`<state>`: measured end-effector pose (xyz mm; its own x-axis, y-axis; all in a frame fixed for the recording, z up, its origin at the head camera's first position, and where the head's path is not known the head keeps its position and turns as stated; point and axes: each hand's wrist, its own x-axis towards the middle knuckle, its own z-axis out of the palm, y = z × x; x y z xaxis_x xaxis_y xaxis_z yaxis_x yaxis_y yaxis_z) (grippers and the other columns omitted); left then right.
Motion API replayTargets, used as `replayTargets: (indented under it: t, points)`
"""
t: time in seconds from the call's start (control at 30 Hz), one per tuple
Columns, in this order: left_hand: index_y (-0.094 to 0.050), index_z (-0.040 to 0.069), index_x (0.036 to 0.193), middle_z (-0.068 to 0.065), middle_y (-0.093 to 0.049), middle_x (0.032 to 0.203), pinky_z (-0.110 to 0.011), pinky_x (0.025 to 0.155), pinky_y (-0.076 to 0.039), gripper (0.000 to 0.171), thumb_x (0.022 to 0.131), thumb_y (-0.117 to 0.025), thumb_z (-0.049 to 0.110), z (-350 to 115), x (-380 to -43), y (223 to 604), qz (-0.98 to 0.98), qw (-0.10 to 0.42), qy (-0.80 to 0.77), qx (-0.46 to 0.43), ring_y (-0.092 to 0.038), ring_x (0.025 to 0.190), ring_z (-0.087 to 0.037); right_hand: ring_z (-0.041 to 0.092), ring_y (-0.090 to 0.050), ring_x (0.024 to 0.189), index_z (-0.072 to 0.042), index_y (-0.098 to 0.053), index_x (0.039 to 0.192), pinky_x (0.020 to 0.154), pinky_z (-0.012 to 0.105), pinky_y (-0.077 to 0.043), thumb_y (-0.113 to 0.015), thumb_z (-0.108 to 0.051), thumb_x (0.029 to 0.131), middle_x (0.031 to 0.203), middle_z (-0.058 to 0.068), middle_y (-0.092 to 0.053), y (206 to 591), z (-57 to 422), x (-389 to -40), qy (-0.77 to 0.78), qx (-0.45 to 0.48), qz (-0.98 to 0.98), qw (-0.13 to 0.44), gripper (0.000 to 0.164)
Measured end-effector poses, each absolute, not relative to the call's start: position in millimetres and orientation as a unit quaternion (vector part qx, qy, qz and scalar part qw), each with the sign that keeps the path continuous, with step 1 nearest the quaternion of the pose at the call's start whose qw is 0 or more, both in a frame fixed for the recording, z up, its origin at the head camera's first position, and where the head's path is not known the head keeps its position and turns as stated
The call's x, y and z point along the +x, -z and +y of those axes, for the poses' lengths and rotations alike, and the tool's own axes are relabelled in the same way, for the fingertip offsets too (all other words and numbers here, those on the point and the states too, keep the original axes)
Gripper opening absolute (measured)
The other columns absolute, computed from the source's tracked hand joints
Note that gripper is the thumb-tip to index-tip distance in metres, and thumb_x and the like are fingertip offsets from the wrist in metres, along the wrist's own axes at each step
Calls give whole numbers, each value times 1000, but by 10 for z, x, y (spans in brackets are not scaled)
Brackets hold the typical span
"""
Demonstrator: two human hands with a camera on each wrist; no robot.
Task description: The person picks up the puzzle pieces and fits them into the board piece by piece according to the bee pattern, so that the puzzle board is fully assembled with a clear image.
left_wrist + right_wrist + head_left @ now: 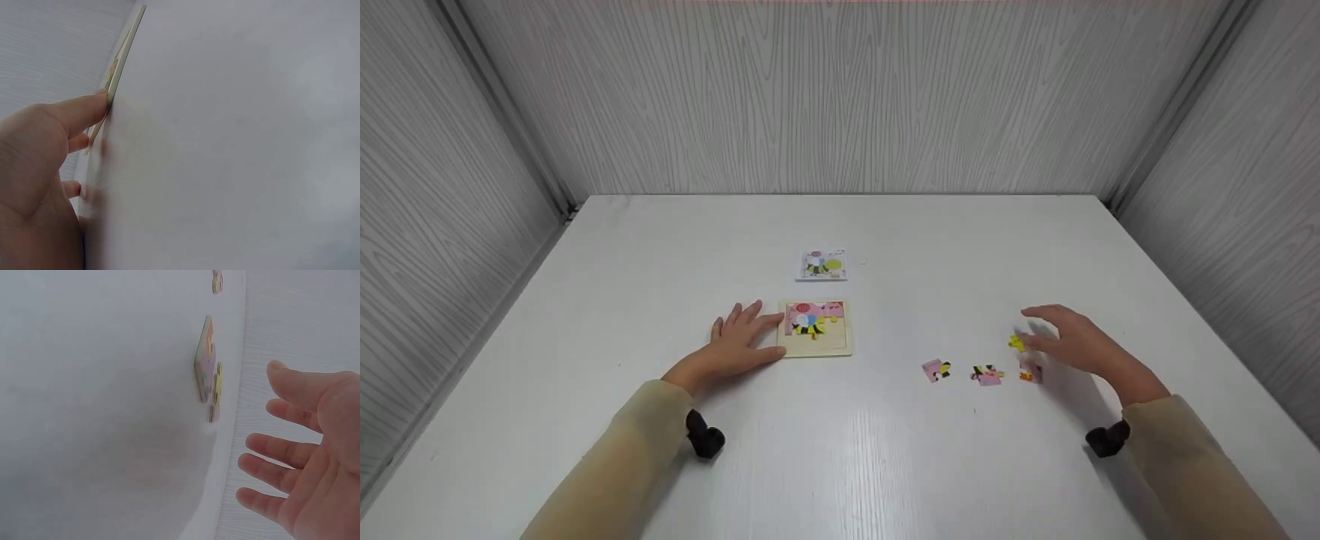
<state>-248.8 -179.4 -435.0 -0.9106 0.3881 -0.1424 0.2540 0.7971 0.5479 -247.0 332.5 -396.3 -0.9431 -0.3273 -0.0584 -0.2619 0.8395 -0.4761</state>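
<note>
My left hand (735, 345) lies spread beside the wooden puzzle tray (814, 349), its thumb and index fingertip at the tray's left edge. In the left wrist view the thumb (87, 112) presses against that edge. Fitted puzzle pieces (810, 321) with a bee on pink fill the tray's upper part; bare wood shows below. Over the loose pieces at the right, my right hand (1072, 341) has its fingers apart and holds nothing. Its thumb overlaps a yellow puzzle piece (1016, 343) in the head view. A pink and orange puzzle piece (205, 363) lies near it.
A picture card (822, 266) of the bee lies behind the tray. Two more loose pieces, a pink and black one (987, 375) and a pink corner one (937, 370), lie between tray and right hand. Grained panels (840, 97) wall the white table (840, 450) at back and sides.
</note>
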Motion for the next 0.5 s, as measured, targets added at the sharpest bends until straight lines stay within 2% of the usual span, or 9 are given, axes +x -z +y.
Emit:
replayTargets:
  t: [0.23,0.5]
  points:
    - [-29,19,147,-16,-2,154,-60,103,10,68,90,-51,50,-1801,-2484,4332,940,123,-269,172,11,138,-39,45,-32,126,2,-48,131,98,60,-29,-64,-17,88,134,29,-41,4005,3417,-2511,216,-155,960,83,50]
    - [-29,20,147,-15,-2,155,-60,103,10,68,90,-51,51,-1799,-2480,4345,940,127,-269,169,11,138,-38,45,-36,123,2,-53,127,98,60,-29,-64,-12,87,129,28,-47,4042,3456,-2555,182,-178,963,90,44]
